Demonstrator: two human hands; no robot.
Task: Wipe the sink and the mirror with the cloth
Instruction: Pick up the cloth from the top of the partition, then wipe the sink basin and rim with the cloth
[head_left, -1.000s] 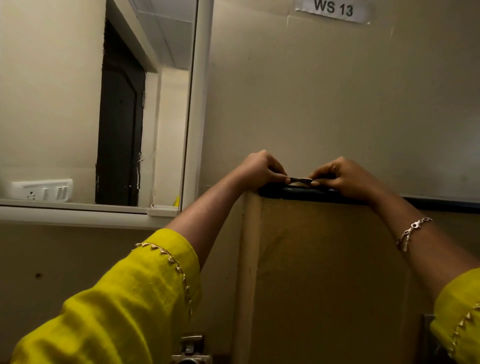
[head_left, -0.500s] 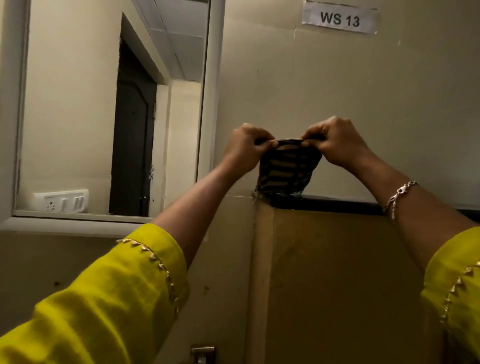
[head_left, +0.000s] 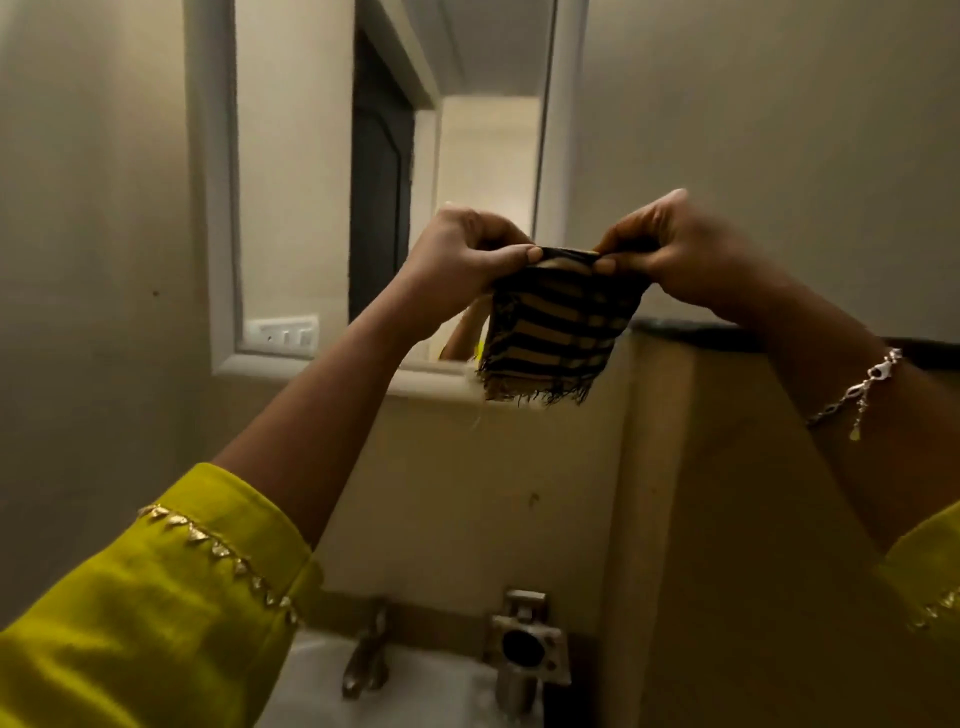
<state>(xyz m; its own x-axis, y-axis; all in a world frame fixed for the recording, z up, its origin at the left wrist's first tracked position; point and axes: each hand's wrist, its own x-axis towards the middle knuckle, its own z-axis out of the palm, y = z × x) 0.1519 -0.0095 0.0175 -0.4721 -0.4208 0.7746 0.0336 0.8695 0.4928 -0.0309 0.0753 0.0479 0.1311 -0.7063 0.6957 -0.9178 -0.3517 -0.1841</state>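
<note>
A small cloth (head_left: 556, 332) with dark and tan stripes and frayed lower edge hangs in the air in front of me. My left hand (head_left: 467, 254) pinches its top left corner and my right hand (head_left: 675, 249) pinches its top right corner. Behind and to the left is the white-framed mirror (head_left: 296, 208) on the wall, reflecting a dark door. The white sink (head_left: 415, 691) shows at the bottom edge, partly hidden by my yellow sleeve, with a metal tap (head_left: 366, 660) on it.
A brown partition (head_left: 727, 519) with a dark top rim stands to the right of the sink. A metal fitting (head_left: 524, 649) is fixed at its foot beside the tap. Plain beige walls surround the mirror.
Both hands lifted the cloth off the top of the partition and carried it left toward the mirror. The view has tilted down, bringing the sink and tap into sight.
</note>
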